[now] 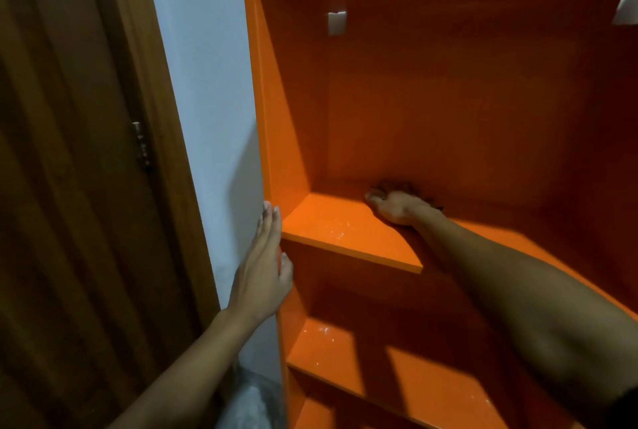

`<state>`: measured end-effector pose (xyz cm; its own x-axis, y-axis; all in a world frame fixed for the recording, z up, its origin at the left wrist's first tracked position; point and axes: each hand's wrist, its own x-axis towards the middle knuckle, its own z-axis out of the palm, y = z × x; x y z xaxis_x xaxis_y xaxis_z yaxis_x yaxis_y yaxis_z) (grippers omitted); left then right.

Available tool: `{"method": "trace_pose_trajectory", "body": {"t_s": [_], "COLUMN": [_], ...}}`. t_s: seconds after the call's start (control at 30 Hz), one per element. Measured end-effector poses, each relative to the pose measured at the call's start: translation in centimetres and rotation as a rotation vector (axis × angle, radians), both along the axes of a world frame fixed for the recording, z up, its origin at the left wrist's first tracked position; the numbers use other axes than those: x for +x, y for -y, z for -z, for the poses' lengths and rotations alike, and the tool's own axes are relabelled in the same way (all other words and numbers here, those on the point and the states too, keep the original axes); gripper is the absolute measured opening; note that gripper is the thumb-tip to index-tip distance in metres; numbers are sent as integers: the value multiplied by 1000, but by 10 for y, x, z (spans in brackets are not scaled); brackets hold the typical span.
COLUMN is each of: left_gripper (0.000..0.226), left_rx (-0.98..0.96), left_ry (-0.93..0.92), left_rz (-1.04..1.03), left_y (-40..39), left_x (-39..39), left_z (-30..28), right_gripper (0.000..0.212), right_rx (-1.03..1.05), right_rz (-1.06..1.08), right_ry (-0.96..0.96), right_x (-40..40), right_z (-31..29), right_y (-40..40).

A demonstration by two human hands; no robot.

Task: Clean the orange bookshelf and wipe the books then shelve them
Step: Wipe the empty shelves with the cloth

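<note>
Head view. Orange bookshelf point(448, 101) fills the right of the frame, its compartments bare of books; no books are visible anywhere. Right hand point(397, 206) reaches to the rear of the middle shelf board point(345, 232) and presses a dark cloth point(397, 185) against it, fingers curled over the wad. Left hand point(264, 270) lies flat, fingers straight, against the outer face of the bookshelf's left side panel, grasping nothing, apparently steadying the unit. Wet droplets glisten on the middle board and on the board below. Brown door point(69, 187) and pale wall point(207, 83) stand left of the bookshelf. Judged handling: the laminate is rigid and slick when damp; the cloth is soft and best held bunched under the palm.
</note>
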<state>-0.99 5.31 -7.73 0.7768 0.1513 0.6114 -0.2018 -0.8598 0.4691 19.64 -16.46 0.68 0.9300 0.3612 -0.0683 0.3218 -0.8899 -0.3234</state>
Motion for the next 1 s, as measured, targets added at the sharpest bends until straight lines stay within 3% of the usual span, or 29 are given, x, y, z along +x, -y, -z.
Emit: {"method": "trace_pose_trajectory", "body": {"t_s": [0.13,0.27,0.53,0.67,0.77,0.87,1.0], "left_gripper": [83,86,86,81,81,78,75], "left_rx": [30,28,79,98,102,94,97], "left_ry": [-1,25,24,14,6,4,-6], "left_rz": [0,7,24,55,62,65,74], "left_y": [-5,-6,-22,-29,-33,-35,-36], "left_x": [-4,-3,1,0,0,0,-2], "left_z": [-4,-2,2,2,3,3,0], "right_gripper": [53,50,72,40,30,35,18], "right_rx": [-47,-3,22,309,603,755,662], "right_rz": [-37,-141,-620,-791,-769,-568,-161], "right_ry": [-6,140,254,235,53,110,157], "right_x": [3,-31,-100,-124,-126,-91,-34], "right_z": [-2,-3,16,7,-18,-37,-43], "right_y": [-14,-29,-39,-27,-24,-31,-48]}}
